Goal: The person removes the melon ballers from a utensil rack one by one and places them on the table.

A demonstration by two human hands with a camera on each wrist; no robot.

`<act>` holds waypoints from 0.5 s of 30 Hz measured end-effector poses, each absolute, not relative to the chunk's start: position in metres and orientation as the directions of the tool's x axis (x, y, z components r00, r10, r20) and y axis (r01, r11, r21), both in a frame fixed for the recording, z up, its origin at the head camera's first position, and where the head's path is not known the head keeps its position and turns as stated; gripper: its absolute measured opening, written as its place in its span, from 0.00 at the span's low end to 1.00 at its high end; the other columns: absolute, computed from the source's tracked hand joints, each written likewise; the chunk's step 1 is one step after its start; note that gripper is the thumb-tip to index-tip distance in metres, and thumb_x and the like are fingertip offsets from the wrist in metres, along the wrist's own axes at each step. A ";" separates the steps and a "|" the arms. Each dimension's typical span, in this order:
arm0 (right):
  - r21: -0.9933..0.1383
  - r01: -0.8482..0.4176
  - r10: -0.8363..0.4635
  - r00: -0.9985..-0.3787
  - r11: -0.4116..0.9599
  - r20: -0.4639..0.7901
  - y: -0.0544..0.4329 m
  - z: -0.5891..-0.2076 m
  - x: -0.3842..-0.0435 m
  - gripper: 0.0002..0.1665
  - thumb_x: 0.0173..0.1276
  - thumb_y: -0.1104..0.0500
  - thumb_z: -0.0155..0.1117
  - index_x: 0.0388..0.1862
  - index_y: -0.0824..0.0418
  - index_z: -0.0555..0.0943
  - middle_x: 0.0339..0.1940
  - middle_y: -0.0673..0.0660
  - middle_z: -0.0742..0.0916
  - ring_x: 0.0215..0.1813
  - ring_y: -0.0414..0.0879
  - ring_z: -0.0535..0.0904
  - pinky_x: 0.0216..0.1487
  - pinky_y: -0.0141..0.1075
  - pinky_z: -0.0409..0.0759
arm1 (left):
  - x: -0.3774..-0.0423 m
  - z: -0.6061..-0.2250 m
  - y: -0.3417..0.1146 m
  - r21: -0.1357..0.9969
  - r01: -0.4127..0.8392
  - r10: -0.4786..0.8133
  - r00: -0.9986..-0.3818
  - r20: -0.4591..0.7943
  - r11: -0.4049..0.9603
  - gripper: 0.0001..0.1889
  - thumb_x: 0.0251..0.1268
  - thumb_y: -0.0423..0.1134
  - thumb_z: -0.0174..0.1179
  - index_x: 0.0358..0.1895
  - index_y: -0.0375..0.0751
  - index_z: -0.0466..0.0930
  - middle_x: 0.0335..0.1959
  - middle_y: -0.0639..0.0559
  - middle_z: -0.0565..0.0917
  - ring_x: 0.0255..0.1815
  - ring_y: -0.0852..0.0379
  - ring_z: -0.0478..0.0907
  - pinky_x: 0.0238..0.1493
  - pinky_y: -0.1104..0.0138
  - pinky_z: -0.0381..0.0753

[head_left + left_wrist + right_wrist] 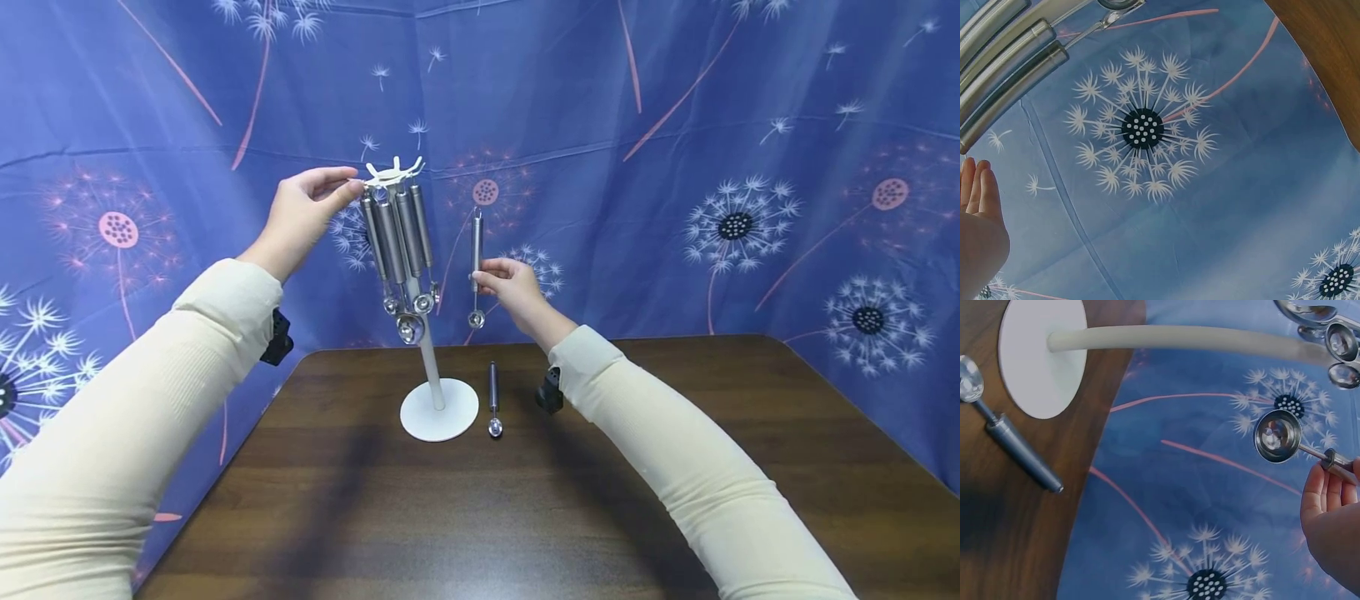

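A white stand (429,358) with a spoked top holds several steel melon ballers (387,233), hung by their handle ends with the scoops down. My left hand (303,208) is at the top left of the stand, thumb and forefinger pinching the end of one spoke; its grip is out of sight in the left wrist view. Right of the stand, my right hand (517,296) pinches another melon baller (477,242) low on its handle. This one is upright in the air, its ring at the top and its round scoop (1277,436) at the bottom.
One more melon baller (492,387) lies on the brown wooden table (450,517), just right of the stand's round white base (457,425). Behind the table hangs a blue cloth (570,100) with dandelion prints.
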State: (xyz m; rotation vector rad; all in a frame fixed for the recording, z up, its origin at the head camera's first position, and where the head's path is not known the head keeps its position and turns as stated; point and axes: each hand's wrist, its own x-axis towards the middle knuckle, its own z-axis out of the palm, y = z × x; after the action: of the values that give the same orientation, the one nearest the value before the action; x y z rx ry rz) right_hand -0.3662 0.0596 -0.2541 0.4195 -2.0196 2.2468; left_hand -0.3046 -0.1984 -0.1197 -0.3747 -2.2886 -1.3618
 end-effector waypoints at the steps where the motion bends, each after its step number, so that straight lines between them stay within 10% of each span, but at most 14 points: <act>1: -0.961 -0.248 -0.113 -0.959 -0.121 0.261 0.061 -0.256 -0.366 0.17 0.66 0.66 0.65 0.51 0.74 0.78 0.39 0.59 0.86 0.35 0.40 0.82 0.50 0.36 0.85 | -0.305 -0.120 -0.199 0.758 0.449 0.002 -0.861 0.508 0.473 0.26 0.65 0.50 0.63 0.63 0.42 0.76 0.48 0.59 0.84 0.51 0.67 0.78 0.67 0.63 0.72; 15: -0.981 -0.186 -0.115 -0.975 -0.049 0.191 0.075 -0.282 -0.370 0.20 0.68 0.66 0.63 0.57 0.73 0.76 0.33 0.49 0.83 0.33 0.37 0.81 0.49 0.33 0.83 | -0.304 -0.117 -0.205 0.706 0.414 0.051 -0.879 0.474 0.574 0.27 0.66 0.53 0.60 0.64 0.43 0.75 0.50 0.59 0.83 0.54 0.65 0.77 0.67 0.60 0.71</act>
State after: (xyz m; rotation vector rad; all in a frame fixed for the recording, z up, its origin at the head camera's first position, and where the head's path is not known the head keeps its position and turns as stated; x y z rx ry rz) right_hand -0.3696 0.0746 -0.2816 0.3380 -2.1313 2.2139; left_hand -0.3038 -0.2049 -0.1165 -0.3753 -2.4049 -1.2302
